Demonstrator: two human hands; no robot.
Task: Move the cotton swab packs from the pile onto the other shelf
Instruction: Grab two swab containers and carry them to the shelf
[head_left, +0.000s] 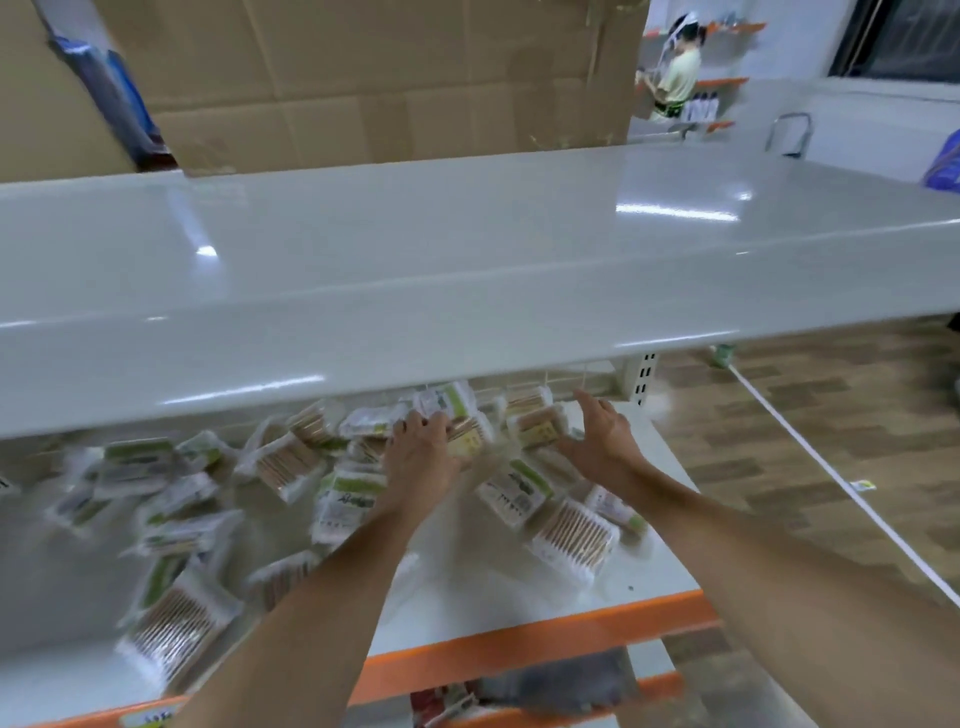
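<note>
— Where is the pile of cotton swab packs (291, 483)?

— Spread across the lower shelf (519, 592), the one with the orange front edge, beneath the upper shelf (415, 249).

— Left hand (422, 451)?

— Fingers curled onto a pack (470, 434) at the back of the pile; the picture is blurred, so whether it truly grips cannot be told.

— Right hand (602, 441)?

— Spread open, holding nothing, just right of that pack, above other packs.

— Obstructions?

— The upper shelf overhangs the rear packs. Cardboard boxes (395, 78) stand behind it.
</note>
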